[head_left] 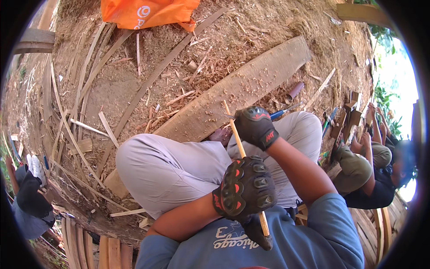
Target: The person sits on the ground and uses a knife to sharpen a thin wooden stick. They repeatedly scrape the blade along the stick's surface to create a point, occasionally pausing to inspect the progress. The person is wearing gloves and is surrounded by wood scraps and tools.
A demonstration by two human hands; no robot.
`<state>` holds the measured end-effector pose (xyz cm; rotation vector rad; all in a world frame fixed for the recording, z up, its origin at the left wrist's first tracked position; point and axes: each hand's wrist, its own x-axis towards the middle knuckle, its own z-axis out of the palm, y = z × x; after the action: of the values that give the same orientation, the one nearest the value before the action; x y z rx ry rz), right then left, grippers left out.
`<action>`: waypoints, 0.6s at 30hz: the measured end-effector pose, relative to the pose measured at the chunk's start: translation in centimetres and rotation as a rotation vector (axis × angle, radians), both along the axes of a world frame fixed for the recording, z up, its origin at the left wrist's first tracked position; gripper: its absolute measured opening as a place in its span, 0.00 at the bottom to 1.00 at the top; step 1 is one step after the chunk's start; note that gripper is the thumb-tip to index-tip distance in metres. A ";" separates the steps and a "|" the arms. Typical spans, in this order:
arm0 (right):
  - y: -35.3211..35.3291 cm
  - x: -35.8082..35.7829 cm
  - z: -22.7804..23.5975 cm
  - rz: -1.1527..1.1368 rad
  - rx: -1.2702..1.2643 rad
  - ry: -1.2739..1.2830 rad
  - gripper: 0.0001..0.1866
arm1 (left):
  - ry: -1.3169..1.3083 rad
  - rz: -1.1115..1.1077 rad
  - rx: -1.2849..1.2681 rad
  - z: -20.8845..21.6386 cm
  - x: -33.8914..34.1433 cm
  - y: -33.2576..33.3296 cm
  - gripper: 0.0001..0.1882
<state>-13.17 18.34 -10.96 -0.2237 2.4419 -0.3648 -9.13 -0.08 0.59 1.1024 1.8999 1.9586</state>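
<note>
A thin, pale wooden stick (239, 140) runs lengthwise in front of my chest and between my legs. My left hand (247, 186), in a black glove with red marks, is closed around its lower part. The stick's near end shows below that hand, by the thumb. Farther out, my gloved right hand (256, 127) is closed on a knife, whose narrow blade (228, 116) lies against the stick near its far end. A blue handle-like piece (277, 114) with a grey tip shows on the other side of this fist; I cannot tell whether it belongs to the knife.
A broad plank (268, 67) scattered with shavings lies ahead of my crossed legs. Wood strips (85, 85) and chips cover the ground. An orange bag (150, 12) lies at the far edge. People sit at the right (376, 166) and left (33, 201).
</note>
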 end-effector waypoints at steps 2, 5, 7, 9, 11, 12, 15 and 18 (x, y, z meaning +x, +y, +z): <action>0.2 -0.7 -0.2 -0.023 0.020 -0.025 0.14 | 0.021 -0.045 -0.041 -0.1 0.3 0.3 0.21; 0.5 0.1 0.2 -0.008 -0.042 0.066 0.14 | 0.048 -0.035 -0.048 -0.1 0.3 0.4 0.19; -0.2 0.7 2.9 -0.050 -0.097 0.055 0.13 | 0.044 -0.032 -0.042 0.0 -0.1 0.3 0.19; -0.4 0.7 3.8 -0.062 -0.127 0.070 0.12 | 0.022 -0.069 -0.043 0.3 -0.7 -0.1 0.18; -0.1 0.5 2.0 -0.026 -0.056 0.058 0.12 | 0.024 -0.052 -0.040 0.4 -0.6 0.3 0.19; 0.2 0.4 0.7 -0.008 -0.019 0.052 0.12 | 0.026 -0.044 -0.037 0.4 -0.4 0.4 0.19; 0.9 -0.3 -2.0 -0.022 0.034 0.031 0.11 | 0.024 -0.082 -0.063 -0.1 0.6 0.7 0.19; 0.7 -0.5 -1.0 -0.018 0.020 -0.006 0.11 | 0.083 -0.137 -0.125 0.4 -0.5 0.2 0.19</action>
<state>-13.67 19.08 -11.97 -0.1918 2.4420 -0.3482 -9.60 0.17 0.98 1.2586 1.9039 1.7230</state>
